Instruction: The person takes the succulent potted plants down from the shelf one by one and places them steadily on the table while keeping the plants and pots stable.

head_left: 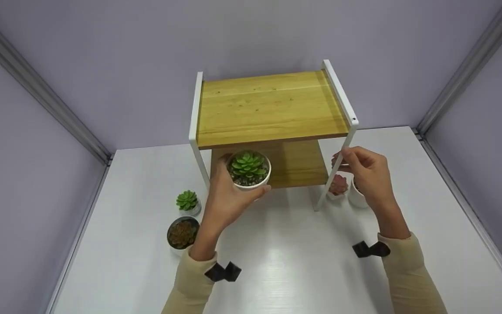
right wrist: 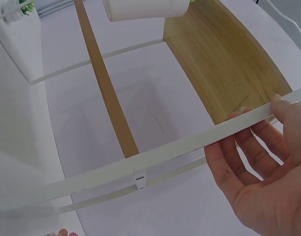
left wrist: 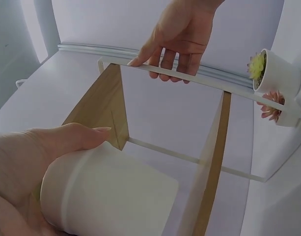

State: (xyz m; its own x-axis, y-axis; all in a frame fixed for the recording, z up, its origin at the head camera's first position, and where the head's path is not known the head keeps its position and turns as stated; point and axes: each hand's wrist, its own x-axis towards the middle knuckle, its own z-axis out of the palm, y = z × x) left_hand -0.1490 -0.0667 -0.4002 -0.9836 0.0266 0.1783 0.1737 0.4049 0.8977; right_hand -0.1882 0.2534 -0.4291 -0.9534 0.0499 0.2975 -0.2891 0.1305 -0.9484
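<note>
My left hand [head_left: 229, 198] grips a white pot holding a green succulent [head_left: 247, 168], its thumb along the near side. The pot is in front of the shelf's opening, between the upper board [head_left: 273, 107] and the lower board [head_left: 294, 163]. Only the pot's white side [left wrist: 121, 194] shows in the left wrist view; the plant is hidden there. With thumb and fingers, my right hand [head_left: 366, 174] holds the white front right leg [head_left: 336, 168] of the two-tier shelf. In the right wrist view the thumb lies on one side of that leg and several fingers on the other.
Left of the shelf stand a small green succulent [head_left: 187, 200] and a brownish succulent in a dark-rimmed pot [head_left: 183, 233], partly behind my left forearm. A pink succulent [head_left: 338, 185] and another white pot [head_left: 357, 196] stand by the right leg. Walls enclose the white table [head_left: 277, 261].
</note>
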